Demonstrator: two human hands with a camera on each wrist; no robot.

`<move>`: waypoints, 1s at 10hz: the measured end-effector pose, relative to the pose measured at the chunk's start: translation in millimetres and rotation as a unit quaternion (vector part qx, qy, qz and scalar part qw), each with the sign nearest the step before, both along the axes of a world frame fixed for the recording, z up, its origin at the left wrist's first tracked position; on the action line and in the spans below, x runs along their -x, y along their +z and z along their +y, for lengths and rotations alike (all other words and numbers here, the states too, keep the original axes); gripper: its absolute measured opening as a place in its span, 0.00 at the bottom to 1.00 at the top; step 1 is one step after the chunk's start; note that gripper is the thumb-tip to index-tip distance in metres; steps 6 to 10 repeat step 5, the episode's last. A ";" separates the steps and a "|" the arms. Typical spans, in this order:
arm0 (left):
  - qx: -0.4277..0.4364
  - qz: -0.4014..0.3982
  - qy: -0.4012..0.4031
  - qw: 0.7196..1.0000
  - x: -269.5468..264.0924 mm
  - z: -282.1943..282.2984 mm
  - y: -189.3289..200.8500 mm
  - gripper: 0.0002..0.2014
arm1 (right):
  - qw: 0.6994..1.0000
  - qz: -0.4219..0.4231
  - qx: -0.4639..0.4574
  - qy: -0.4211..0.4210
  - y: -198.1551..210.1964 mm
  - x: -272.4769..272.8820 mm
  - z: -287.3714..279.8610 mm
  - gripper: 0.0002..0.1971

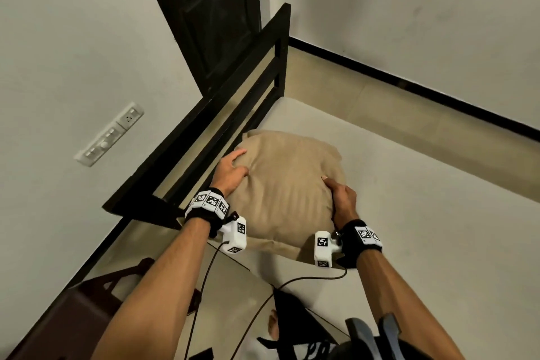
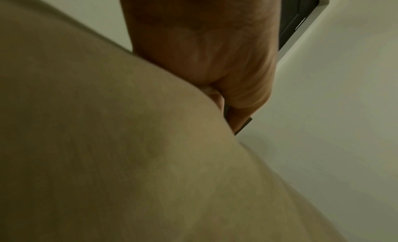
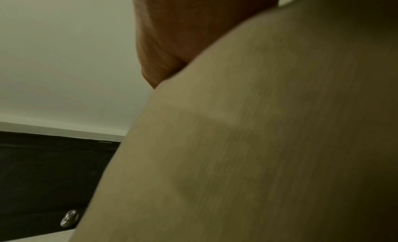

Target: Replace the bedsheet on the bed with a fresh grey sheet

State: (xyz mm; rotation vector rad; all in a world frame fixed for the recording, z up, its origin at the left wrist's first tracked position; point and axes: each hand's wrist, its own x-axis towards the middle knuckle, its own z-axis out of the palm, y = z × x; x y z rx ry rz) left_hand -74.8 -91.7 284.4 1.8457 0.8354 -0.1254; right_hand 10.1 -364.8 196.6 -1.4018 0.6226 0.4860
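A tan pillow (image 1: 287, 184) is held over the head end of the bed, whose pale sheet (image 1: 409, 213) covers the mattress. My left hand (image 1: 232, 168) grips the pillow's left edge, fingers spread over the top. At the right edge my right hand (image 1: 340, 196) grips it with the thumb on top. In both wrist views the pillow (image 2: 129, 152) (image 3: 258, 143) fills most of the picture and hides the fingers; only the palms (image 2: 204, 49) (image 3: 172, 32) show. No grey sheet is in view.
A black metal headboard (image 1: 233, 96) stands just left of the pillow, with a dark door (image 1: 204, 9) behind it. A switch panel (image 1: 109, 133) is on the left wall. A dark wooden piece of furniture (image 1: 87, 301) stands by the bed's near corner. Cables trail from both wrists.
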 end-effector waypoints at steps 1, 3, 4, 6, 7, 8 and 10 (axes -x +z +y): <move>-0.009 0.002 -0.033 0.999 -39.4 27.4 -6.6 0.28 | 1.000 -0.006 -0.002 -0.022 -6.0 -26.6 24.6 0.21; -0.036 0.095 -0.033 0.994 -66.2 74.9 -55.3 0.27 | 0.996 0.037 0.046 0.065 -41.3 -36.0 52.0 0.26; -0.057 0.160 -0.057 0.984 -50.3 83.8 -83.8 0.29 | 0.980 0.052 0.118 0.149 -68.5 -25.2 58.8 0.30; -0.056 0.179 -0.063 0.980 -32.4 85.6 -97.9 0.28 | 0.957 0.069 0.159 0.232 -97.3 -12.5 70.7 0.34; -0.056 0.179 -0.063 0.980 -32.4 85.6 -97.9 0.28 | 0.957 0.069 0.159 0.232 -97.3 -12.5 70.7 0.34; -0.056 0.179 -0.063 0.980 -32.4 85.6 -97.9 0.28 | 0.957 0.069 0.159 0.232 -97.3 -12.5 70.7 0.34; -0.056 0.179 -0.063 0.980 -32.4 85.6 -97.9 0.28 | 0.957 0.069 0.159 0.232 -97.3 -12.5 70.7 0.34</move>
